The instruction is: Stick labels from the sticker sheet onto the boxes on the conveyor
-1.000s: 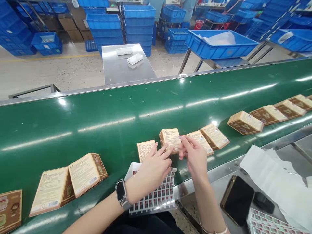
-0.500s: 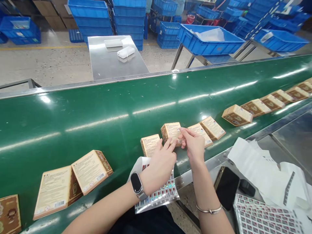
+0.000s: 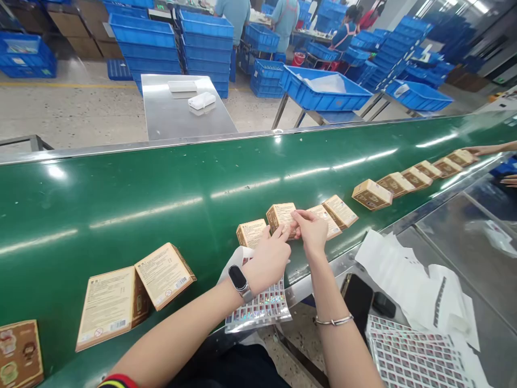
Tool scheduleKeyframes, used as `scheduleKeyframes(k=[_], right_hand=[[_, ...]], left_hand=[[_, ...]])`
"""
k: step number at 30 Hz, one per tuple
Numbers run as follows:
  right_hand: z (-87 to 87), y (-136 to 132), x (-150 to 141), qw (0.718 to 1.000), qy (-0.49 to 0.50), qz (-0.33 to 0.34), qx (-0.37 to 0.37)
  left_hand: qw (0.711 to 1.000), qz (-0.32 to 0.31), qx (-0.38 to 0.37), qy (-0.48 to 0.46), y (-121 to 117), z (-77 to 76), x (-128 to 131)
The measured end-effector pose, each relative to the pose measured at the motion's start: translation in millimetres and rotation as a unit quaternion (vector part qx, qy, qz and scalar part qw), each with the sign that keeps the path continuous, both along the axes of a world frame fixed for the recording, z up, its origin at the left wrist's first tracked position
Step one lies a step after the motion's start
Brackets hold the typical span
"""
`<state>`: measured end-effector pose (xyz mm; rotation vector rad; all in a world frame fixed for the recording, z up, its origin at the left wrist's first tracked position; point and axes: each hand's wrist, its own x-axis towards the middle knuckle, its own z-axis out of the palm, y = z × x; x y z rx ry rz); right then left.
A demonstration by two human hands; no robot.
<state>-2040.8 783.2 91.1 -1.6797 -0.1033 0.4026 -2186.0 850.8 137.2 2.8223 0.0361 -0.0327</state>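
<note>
My left hand (image 3: 271, 254), with a dark-faced band on its wrist, has a curled sheet of small shiny stickers (image 3: 262, 310) under its palm. Its fingers reach forward onto a small tan and brown carton (image 3: 281, 213). From the other side my right hand (image 3: 312, 229) meets the same carton, thumb and forefinger pinched at its printed top. Whatever sits in that pinch is too small to make out. One carton (image 3: 251, 233) stands just left of the hands, and another (image 3: 340, 211) lies to the right, beside one partly covered by my right hand.
Larger-looking cartons (image 3: 107, 307) lie on the green belt (image 3: 161, 178) at left; a row of cartons (image 3: 396, 184) runs right toward another person's hand (image 3: 480, 151). On the metal side table are a phone (image 3: 355, 296), white backing paper (image 3: 404, 275) and sticker sheets (image 3: 416, 350). Blue crates (image 3: 141, 35) stand behind.
The view has tilted up and shifted, bringing co-workers and a hand at far right into sight. Both my hands stay at the same carton, right fingers slightly closer to the left ones.
</note>
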Motion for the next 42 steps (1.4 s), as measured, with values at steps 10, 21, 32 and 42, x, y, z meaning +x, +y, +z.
scheduleKeyframes(k=[10, 21, 32, 42], right_hand=[[31.9, -19, 6, 0.992, -0.021, 0.122, 0.006], [98.7, -84, -61, 0.842, -0.216, 0.487, -0.081], [78.4, -80, -54, 0.815, -0.394, 0.422, -0.038], [12.5, -43, 37, 0.975, 0.091, 0.198, 0.033]], left_hand=[[0.999, 0.007, -0.041, -0.033, -21, 30.9, -38], [0.930, 0.204, -0.305, 0.009, -6, 57.1, -87], [0.933, 0.202, -0.295, 0.037, 0, 36.1, -58], [0.997, -0.035, -0.056, -0.025, -11, -15.9, 13]])
